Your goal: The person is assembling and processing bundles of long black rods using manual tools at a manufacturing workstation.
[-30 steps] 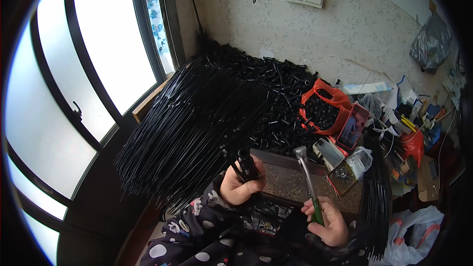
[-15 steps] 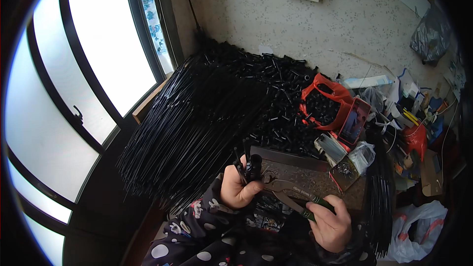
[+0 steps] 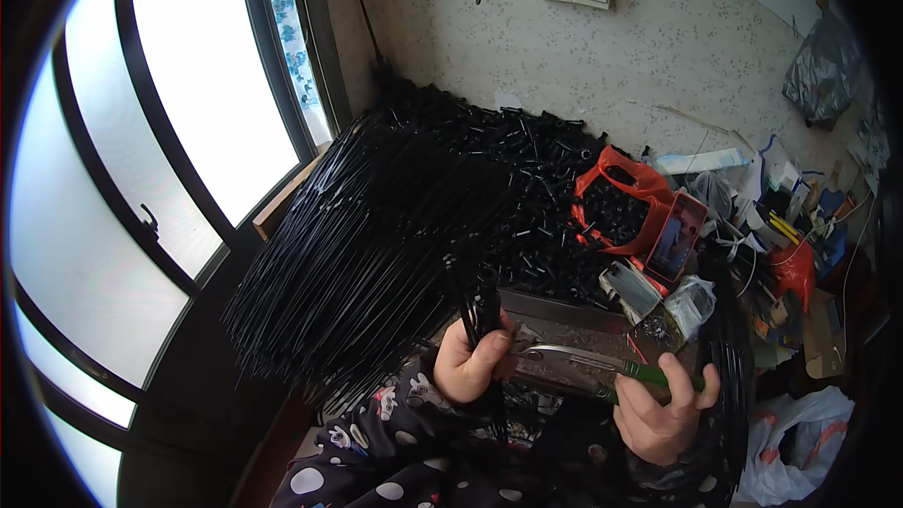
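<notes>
Thin black rods and a short black tubular piece are gripped in my left hand, their ends sticking up past the fingers. My right hand holds pliers with green handles, its fingers partly lifted around the upper grip. The jaws of the pliers reach toward the black pieces beside my left thumb; I cannot tell whether they touch them. Below the hands is a brown work surface with small scraps on it.
A large heap of long black rods fans out at the left, with short black tubular parts piled behind. At the right are a red plastic bag holding black parts, a phone, a clear plastic bag and a white bag.
My right hand has shifted right and up, its fingers now more spread on the handles. The pliers have swung nearer to level. My left hand has moved slightly right.
</notes>
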`<state>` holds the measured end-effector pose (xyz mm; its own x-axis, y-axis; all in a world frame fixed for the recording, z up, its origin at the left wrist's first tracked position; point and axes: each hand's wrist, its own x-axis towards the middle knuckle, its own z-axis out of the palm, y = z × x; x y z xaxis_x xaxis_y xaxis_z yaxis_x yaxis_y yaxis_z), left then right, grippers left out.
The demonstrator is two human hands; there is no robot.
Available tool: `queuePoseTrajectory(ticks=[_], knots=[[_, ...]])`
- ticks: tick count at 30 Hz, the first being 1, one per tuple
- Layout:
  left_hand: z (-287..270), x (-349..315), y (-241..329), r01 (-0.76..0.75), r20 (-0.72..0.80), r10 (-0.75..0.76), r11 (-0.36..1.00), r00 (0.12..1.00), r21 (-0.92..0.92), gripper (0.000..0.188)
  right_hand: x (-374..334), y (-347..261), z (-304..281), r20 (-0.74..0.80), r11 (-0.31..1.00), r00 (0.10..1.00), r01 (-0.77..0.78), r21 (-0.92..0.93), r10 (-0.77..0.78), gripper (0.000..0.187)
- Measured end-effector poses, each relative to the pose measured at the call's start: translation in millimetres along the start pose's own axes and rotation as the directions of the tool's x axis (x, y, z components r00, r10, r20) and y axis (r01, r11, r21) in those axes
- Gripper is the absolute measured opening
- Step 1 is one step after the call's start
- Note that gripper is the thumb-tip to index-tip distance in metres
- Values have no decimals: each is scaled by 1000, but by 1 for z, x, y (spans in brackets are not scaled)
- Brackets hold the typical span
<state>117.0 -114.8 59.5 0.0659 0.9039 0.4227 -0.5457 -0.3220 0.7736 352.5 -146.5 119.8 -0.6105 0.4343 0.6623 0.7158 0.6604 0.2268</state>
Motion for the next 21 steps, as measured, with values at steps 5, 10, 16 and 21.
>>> queuePoseTrajectory(ticks=[5, 10, 16, 21], knots=[[11, 2, 10, -64, -117, 86, 982, 989, 180, 23, -23, 2, 23, 325, 509, 910, -414, 755, 258, 17], [16, 10, 10, -74, -76, 86, 987, 993, 145, 44, -49, 0, 55, 736, -572, 657, -670, 472, -163, 24], [19, 16, 13, 24, 54, -35, 983, 998, 181, 28, -23, -28, 55, 697, -9, 701, -704, 710, 147, 28], [7, 15, 22, 38, -44, -28, 964, 999, 261, 22, -24, -7, 44, 363, 492, 909, -416, 765, 204, 38]])
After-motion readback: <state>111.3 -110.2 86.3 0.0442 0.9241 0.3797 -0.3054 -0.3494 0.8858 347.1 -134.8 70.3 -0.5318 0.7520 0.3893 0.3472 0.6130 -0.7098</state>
